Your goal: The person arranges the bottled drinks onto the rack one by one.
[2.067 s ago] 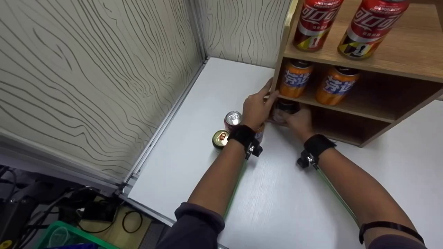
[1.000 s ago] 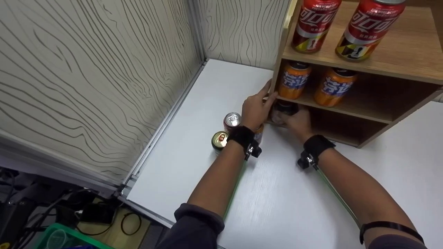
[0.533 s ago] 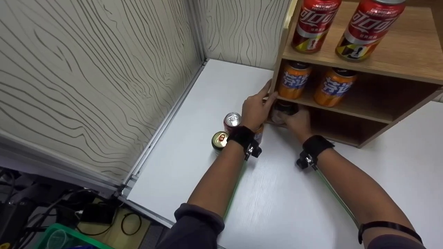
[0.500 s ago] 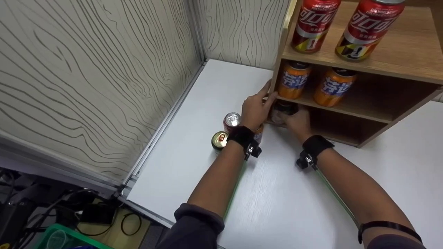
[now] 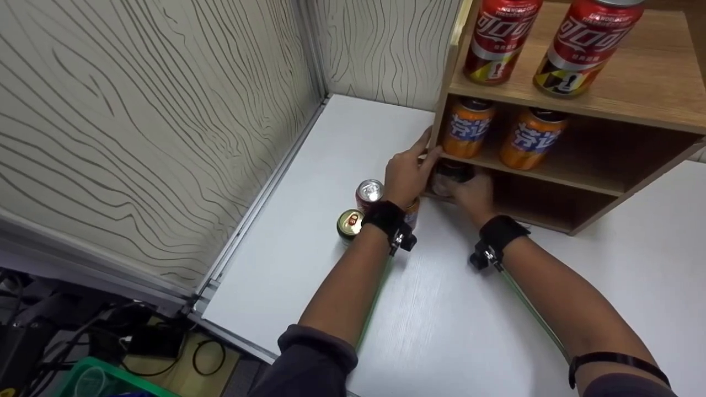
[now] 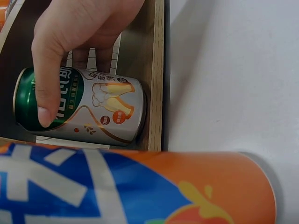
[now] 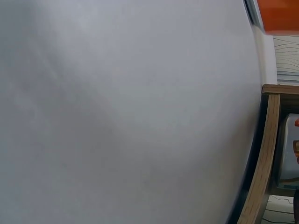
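Observation:
In the bottom compartment of the wooden shelf [image 5: 618, 105], at its left end, my right hand [image 5: 473, 193] grips a green and white drink can [image 6: 105, 109]. The left wrist view shows that can upright on the compartment floor, thumb across its green part. My left hand [image 5: 407, 173] holds the shelf's left side panel, thumb at the front edge and a finger along the outside. Beneath my left wrist stand a silver-topped can [image 5: 370, 190], a gold-topped green can [image 5: 351, 221] and an orange soda can [image 5: 412, 214], partly hidden. The right wrist view misses my right hand.
Two orange soda cans [image 5: 469, 129] stand on the middle shelf. On the top board are two red cola cans [image 5: 503, 41]. The white table [image 5: 441, 309] meets a patterned partition [image 5: 165, 127] at left. A green bin [image 5: 88, 375] sits below the table edge.
Compared with two seconds ago the head view has shifted slightly. My right wrist has edged a little to the left; both hands keep their places on the can and the shelf.

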Tool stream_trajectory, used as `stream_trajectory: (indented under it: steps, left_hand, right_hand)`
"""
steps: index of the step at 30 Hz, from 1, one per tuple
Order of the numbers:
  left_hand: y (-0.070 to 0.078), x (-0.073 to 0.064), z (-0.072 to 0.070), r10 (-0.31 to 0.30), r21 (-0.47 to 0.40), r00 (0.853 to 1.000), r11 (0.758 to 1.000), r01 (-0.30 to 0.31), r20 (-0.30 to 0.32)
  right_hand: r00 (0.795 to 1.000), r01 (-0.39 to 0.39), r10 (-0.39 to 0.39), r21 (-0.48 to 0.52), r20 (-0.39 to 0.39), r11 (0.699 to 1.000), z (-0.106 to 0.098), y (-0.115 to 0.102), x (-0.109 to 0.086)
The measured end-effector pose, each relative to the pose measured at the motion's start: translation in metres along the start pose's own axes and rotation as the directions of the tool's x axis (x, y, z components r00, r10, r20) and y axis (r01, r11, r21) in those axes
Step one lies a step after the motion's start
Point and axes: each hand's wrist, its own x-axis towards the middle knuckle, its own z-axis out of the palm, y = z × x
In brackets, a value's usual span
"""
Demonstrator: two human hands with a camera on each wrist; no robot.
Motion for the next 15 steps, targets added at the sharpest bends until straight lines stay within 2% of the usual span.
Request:
stream_trajectory:
  steps: [6, 15]
  left_hand:
    - [0.0007, 0.0012, 0.0006, 0.019, 0.009, 1.0, 1.0, -0.018, -0.015]
    - [0.0002, 0.0007, -0.0001, 0.002, 0.001, 1.0, 1.0, -0.002, -0.015]
  right_hand:
    - [1.0, -0.001, 0.001, 0.002, -0.004, 1.0, -0.0001, -0.0006, -0.0004]
    - [1.0, 0.019, -0.019, 0.01, 0.012, 1.0, -0.0048, 0.0044, 0.0008]
